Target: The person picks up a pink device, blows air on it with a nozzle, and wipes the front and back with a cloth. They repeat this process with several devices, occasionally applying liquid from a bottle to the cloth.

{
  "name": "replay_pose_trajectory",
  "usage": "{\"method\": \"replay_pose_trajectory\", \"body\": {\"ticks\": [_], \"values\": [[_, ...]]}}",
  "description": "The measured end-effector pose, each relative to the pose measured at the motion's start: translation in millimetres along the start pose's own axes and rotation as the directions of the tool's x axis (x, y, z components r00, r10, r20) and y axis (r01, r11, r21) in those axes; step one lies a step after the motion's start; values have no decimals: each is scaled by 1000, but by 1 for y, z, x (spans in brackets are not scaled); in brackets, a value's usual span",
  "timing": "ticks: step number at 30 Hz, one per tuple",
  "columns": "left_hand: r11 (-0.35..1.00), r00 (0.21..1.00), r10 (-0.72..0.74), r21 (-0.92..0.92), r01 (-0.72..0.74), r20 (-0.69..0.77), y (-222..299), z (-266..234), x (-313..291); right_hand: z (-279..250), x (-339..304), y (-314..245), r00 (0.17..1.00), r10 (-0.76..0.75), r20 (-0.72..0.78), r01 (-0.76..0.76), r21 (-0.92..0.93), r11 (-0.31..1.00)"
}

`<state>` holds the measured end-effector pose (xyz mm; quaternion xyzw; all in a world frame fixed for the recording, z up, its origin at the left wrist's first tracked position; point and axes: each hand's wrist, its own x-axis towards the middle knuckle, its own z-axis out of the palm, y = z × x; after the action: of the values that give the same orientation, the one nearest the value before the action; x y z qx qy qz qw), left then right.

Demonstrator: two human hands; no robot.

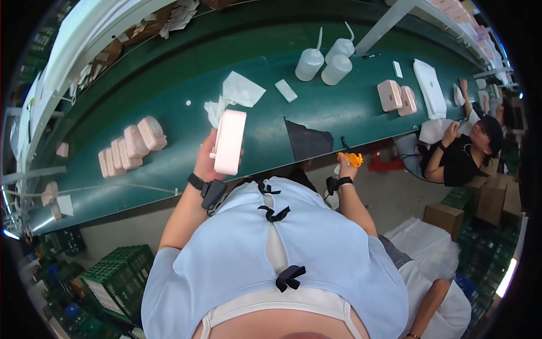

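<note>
My left hand [205, 157] grips a pale pink plastic case [230, 141] with rounded corners, raised over the table's near edge with a narrow side facing up. My right hand [346, 170] is closed round an orange tool [354, 160] with a thin black front end, just off the same edge; its exact kind is unclear. A crumpled white tissue [214, 111] lies right behind the pink case, beside a flat white sheet [243, 89]. Between my hands a dark grey cloth [309, 140] lies at the table's edge.
Several pink cases [134, 148] stand in a row on the green table [186, 127] at left; two more pink cases [389, 96] stand at right. White squeeze bottles [310, 65] are at the back. A co-worker [466, 144] sits at right. Green crates [118, 279] stand on the floor.
</note>
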<state>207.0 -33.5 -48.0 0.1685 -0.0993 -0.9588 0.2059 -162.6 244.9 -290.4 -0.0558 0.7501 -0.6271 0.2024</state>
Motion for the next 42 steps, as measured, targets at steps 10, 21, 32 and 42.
{"method": "replay_pose_trajectory", "body": {"ticks": [10,21,32,42], "values": [[1000,992,16,3,-16,-129,-4,4,12,2,13,-51,504,689,521,-629,-325,706],[997,997,-71,5,71,5,2,38,19,178,-131,-372,151,-792,592,867,306,394],[999,998,49,13,-49,41,13,46,20,208,-179,-362,-330,-587,739,800,549,242],[992,1000,15,127,-12,-22,21,63,18,219,-159,-373,-384,-604,698,823,556,120]]}}
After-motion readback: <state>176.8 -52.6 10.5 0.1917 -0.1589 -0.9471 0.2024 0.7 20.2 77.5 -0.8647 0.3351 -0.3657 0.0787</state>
